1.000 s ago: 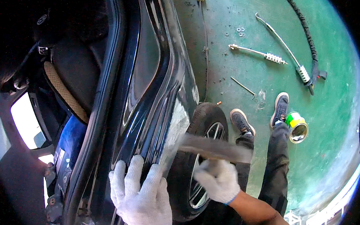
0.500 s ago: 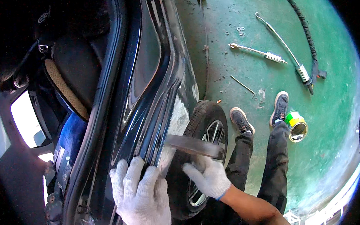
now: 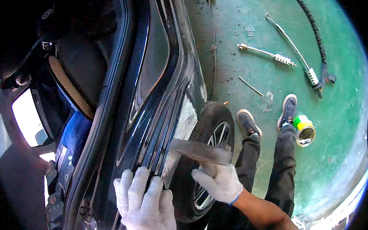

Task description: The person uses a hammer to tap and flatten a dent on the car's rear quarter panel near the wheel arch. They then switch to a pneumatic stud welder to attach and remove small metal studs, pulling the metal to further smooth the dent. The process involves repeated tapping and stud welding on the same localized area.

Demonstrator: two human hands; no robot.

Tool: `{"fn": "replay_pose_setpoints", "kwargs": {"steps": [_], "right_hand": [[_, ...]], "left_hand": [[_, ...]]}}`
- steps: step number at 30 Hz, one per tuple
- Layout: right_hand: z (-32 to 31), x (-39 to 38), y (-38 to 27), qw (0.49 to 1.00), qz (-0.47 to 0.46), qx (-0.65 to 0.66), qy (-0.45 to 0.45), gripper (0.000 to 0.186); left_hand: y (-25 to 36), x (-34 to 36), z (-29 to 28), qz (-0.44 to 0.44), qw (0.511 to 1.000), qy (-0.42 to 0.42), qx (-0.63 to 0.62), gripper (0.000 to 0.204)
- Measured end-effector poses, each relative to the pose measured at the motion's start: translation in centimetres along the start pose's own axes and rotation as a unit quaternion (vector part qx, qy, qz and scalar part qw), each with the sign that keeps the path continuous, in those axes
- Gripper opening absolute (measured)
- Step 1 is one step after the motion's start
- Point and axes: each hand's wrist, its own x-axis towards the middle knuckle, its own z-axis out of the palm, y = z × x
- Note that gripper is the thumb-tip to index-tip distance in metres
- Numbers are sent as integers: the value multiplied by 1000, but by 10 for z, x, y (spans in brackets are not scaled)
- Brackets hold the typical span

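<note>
A: Where is the long grey tool [image 3: 199, 151]?
B: It lies crosswise over the pale, dull patch [image 3: 186, 117] on the dark car body [image 3: 151, 113], its other end reaching out in front of the tyre [image 3: 204, 120]. It's blurred, so its edges are soft, and I can't tell whether it touches the patch or sits just above it.
A: And the right hand [image 3: 219, 183]?
B: Gloved in white, its grip closed on the tool from the near side. The thumb sticks out toward the car; the other fingers are mostly hidden, and whatever handle they hold is a grey smear.
A: The left hand [image 3: 148, 208]?
B: Also gloved. Its grip is open, fingers spread and laid on the ridged body edge, just beside the patch. The wrist is cut off by the lower border.
A: What else is hard to read?
B: The car's interior sinks into black on the left, though a blue cloth [image 3: 76, 128] shows. The wheel rim [image 3: 218, 137] is partly covered by the right hand and tool. On the green floor [image 3: 254, 7], the black-sleeved cable [image 3: 313, 28] runs out at the top, and a trouser leg partly hides the can [image 3: 305, 132].
</note>
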Motion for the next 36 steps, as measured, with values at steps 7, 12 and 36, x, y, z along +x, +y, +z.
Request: {"fn": "replay_pose_setpoints", "kwargs": {"steps": [7, 12, 36], "right_hand": [[18, -6, 31, 997, -25, 77, 0, 43], [6, -9, -7, 968, -13, 247, 31, 40], [45, -19, 28, 993, -106, 42, 33, 33]], "left_hand": [[4, -1, -2, -11, 1000, 1, -10, 24], [-1, -2, -1, -18, 1000, 0, -16, 24], [-1, -4, -9, -5, 998, 1, -57, 22]]}}
